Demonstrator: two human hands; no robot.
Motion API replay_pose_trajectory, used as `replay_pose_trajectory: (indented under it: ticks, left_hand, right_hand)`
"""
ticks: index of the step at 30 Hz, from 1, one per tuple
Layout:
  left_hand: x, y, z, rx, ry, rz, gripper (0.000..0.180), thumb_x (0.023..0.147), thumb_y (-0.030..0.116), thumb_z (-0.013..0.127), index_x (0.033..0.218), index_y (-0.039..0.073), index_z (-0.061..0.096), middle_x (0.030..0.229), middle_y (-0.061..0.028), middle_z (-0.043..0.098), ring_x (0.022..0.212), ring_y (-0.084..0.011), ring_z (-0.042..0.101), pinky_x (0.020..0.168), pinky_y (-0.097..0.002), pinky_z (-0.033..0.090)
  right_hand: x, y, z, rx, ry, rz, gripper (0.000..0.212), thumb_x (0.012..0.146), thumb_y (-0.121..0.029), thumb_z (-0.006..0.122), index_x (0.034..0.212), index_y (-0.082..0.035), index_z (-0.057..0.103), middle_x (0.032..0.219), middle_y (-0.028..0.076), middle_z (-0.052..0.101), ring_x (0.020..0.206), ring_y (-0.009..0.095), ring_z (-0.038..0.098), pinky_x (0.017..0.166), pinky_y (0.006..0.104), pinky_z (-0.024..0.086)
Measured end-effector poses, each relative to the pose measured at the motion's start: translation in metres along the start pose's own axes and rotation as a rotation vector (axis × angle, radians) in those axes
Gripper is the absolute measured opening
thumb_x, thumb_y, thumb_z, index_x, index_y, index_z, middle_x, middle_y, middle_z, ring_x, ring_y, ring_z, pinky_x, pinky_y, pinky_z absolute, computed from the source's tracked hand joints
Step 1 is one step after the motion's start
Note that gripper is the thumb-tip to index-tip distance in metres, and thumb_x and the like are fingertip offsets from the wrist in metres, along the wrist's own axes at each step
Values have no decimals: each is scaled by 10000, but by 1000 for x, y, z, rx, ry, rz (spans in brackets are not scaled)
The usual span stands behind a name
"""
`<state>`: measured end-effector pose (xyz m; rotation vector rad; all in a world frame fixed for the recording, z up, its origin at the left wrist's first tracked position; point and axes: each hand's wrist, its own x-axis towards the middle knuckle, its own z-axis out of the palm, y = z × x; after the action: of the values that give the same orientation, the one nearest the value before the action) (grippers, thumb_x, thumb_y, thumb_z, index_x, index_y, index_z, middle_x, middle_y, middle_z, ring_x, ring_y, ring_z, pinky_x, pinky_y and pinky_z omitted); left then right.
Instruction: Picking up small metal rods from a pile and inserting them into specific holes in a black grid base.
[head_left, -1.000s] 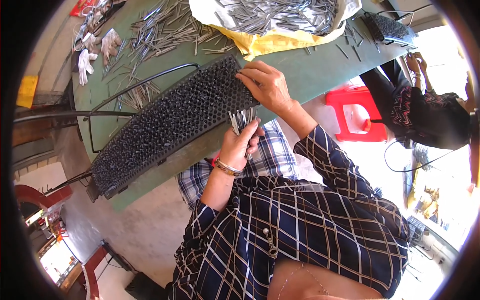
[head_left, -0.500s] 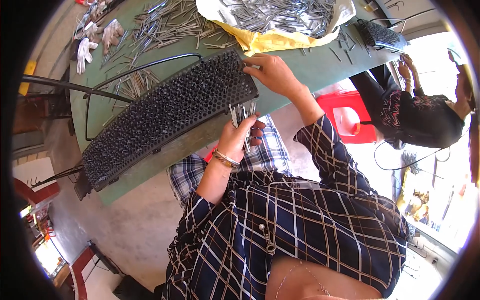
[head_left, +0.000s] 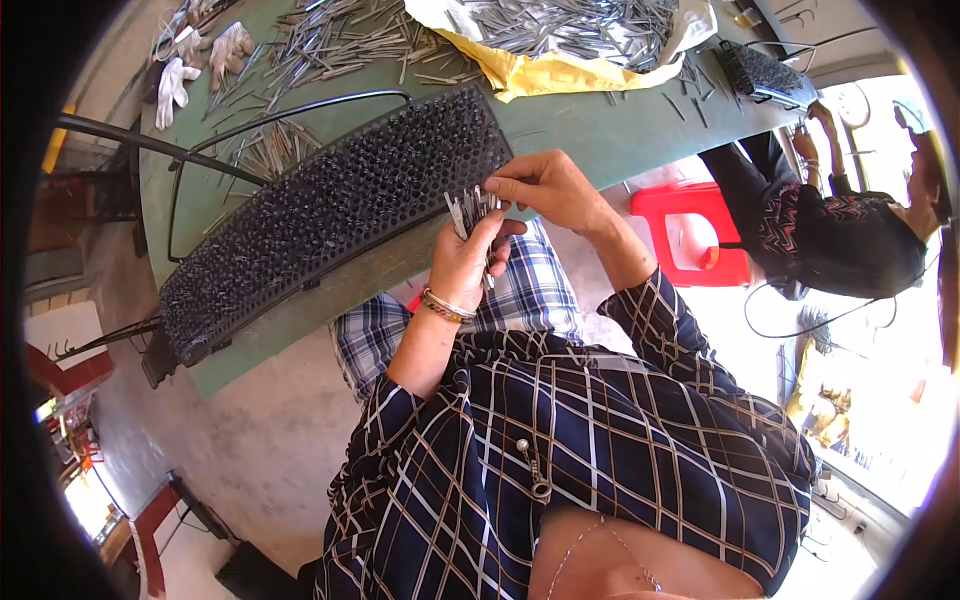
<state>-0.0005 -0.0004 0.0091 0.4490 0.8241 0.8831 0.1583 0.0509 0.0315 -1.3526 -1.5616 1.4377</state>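
1. Far left, the white gloves [head_left: 175, 75] lie on the green table [head_left: 590, 125], well apart from my hands. The black perforated rack [head_left: 330, 215] sits tilted across the table, its holes crowded with metal pieces; I cannot make out single pieces in it.

2. My left hand [head_left: 468, 262] is closed around a small bundle of metal pins [head_left: 470, 208], their tips fanning upward just beside the rack's near right corner. A second ago this bundle sat lower, under the rack's edge; now I have lifted it up to meet my other hand.

3. My right hand [head_left: 545, 185] has come off the top of the rack, where it rested half a second ago, and now pinches at the bundle's tips with thumb and fingers nearly shut. I judge that I am drawing the next pin to set in the rack; whether one is already separated is hidden by my fingers.

4. Right of that, loose pins lie heaped on yellow paper [head_left: 560, 72]. A red stool [head_left: 700, 235] and a co-worker's dark sleeve [head_left: 760, 190] are partly washed out by glare.
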Motion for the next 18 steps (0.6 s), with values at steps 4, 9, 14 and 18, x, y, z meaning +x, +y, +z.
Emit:
replay_pose_trajectory:
  ticks: [4,9,14,18]
  left_hand:
    - [-2,-1,-5,39,76,-3,210,891,232,583,985,45,605,835,-101,659,534,-45,482,406,-175,349]
    - [-2,-1,-3,83,112,61,233,895,227,569,1018,33,603,852,-98,664,502,-32,453,389,-160,325]
    - [-2,-3,-2,73,141,62,226,895,216,559,1002,22,604,867,-109,667,503,-35,453,387,-165,327]
    - [-1,-5,-1,40,193,72,228,892,213,559,1003,18,601,887,-120,669,505,-42,458,393,-172,334]
  right_hand:
    - [3,-6,1,-29,-13,12,198,856,-194,653,893,-6,700,654,1,602,616,47,523,538,209,421]
    - [5,-8,0,27,-43,67,209,855,-211,657,894,-11,704,628,-5,587,600,43,509,530,205,414]
    - [5,-5,4,41,-41,51,221,859,-215,652,907,-5,702,642,-1,599,598,45,509,530,206,413]
    - [7,-7,-3,-16,61,-10,239,865,-202,637,956,15,681,711,27,637,606,57,545,546,211,443]
